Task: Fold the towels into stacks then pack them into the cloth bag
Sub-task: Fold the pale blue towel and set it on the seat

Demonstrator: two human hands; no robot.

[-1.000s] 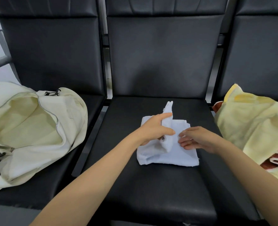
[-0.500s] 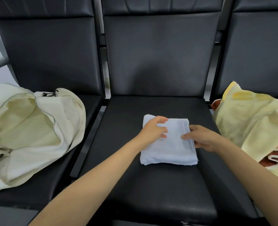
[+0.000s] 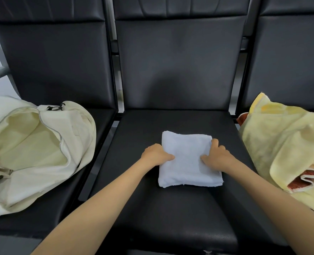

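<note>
Your folded white towel (image 3: 187, 162) lies flat in the middle of the centre seat (image 3: 171, 221). Its far edge stops well short of the backrest. Its near edge is slightly frayed, with a broad stretch of bare black cushion between it and you. Bare cushion also shows on both sides, out to the seat's edges.

Your left hand (image 3: 155, 154) grips the towel's left edge, thumb on top and the rest curled down at the side. Your right hand (image 3: 218, 156) grips the right edge, thumb pressed on top and fingers (image 3: 215, 143) wrapped along the side. How far either hand reaches under the cloth is hidden.

On the seat to your left, the cream cloth bag (image 3: 75, 137) lies with its zipped mouth gaping toward you, well apart from the towel. The frame cuts off its left side and lower corner. On the seat to your right, a heap of unfolded yellow towels (image 3: 281, 137) covers most of a red-and-white towel (image 3: 299, 183), and the heap runs off the right edge.
</note>
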